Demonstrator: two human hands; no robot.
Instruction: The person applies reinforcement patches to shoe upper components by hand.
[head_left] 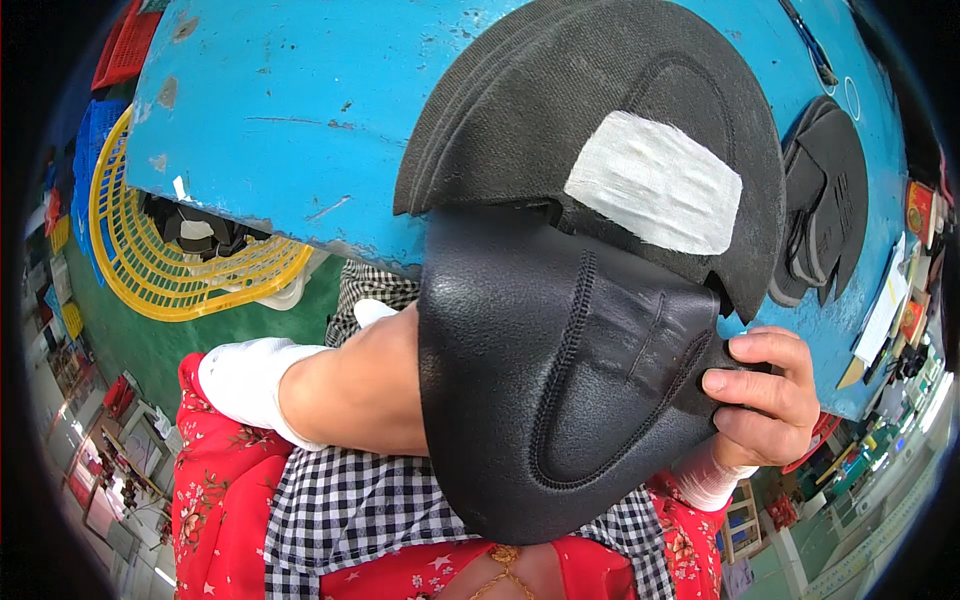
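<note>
Close in front of me I hold up a black leather shoe upper piece (500,370), curved, with a stitched U-shaped line and pressed ridges. My right hand (765,400) grips its right edge, fingers laid over the smooth face. My left forearm (355,390) runs behind the piece, so my left hand and its fingers are hidden. Just beyond, a stack of similar dark pieces (480,130) lies on the blue table, fabric-like backs up. The top one carries a whitish rectangular patch (655,183).
Farther right on the blue table (280,80) lies a smaller pile of black pieces (825,195). A slim dark tool (812,45) is near the far edge. A yellow basket (190,300) holding dark pieces stands left of the table, near a blue crate (98,130) and red crate (128,45).
</note>
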